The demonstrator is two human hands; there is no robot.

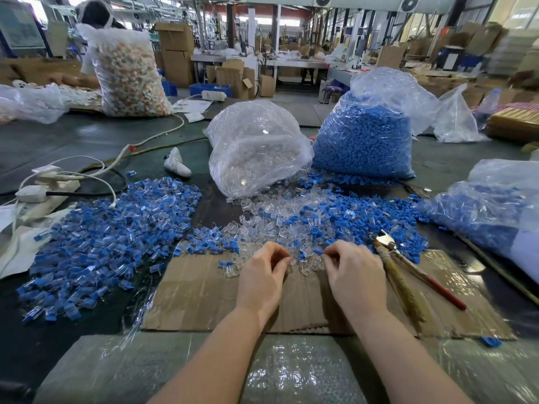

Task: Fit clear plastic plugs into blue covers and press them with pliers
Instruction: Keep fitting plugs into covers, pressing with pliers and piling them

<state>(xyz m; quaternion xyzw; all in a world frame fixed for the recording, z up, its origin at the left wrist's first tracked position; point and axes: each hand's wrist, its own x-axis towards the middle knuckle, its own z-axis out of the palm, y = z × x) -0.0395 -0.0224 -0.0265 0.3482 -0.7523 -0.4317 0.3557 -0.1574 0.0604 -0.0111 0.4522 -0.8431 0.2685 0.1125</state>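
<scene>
My left hand [264, 272] and my right hand [354, 275] hover with curled fingers at the near edge of a mixed heap of loose clear plugs [280, 225] and blue covers [364, 217] on a cardboard sheet [201, 293]. The left fingertips pinch at a clear plug [288, 262]. The right fingertips pinch a small blue cover [318, 252]. Pliers [392, 258] with worn, wrapped handles lie on the cardboard just right of my right hand. A wide pile of fitted blue-and-clear pieces [110, 237] spreads to the left.
An open bag of clear plugs [256, 150] and a full bag of blue covers [364, 138] stand behind the heap. Another bag of blue parts [495, 205] lies at right. Power strips and cables [46, 182] sit at left. A person sits behind a big bag [128, 71].
</scene>
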